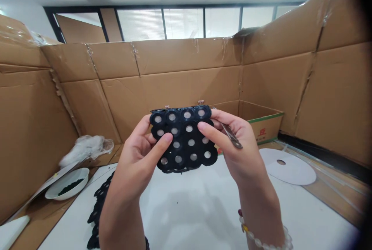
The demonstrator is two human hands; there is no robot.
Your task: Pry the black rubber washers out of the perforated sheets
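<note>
Between both hands, raised above the white tabletop (pixel 186 211), is a black sheet (pixel 184 141) made of joined rings, with rows of round pale spots; its top row looks folded over. My left hand (pixel 148 145) grips its left side, thumb flat on the front. The right side is pinched by my right hand (pixel 229 137), whose thumb presses near the upper corner. A thin metal tool (pixel 232 136), perhaps tweezers, also sticks out of my right hand and lies across it; its far end is hidden. Behind my left forearm lie more black ringed pieces (pixel 99 207), partly covered.
At the left, a white bowl (pixel 68 184) holds small dark bits, with crumpled clear plastic (pixel 87 149) behind it. A white disc (pixel 287 166) with a centre hole lies at the right, near an open cardboard box (pixel 266 126). Tall cardboard walls (pixel 180 60) surround the work area.
</note>
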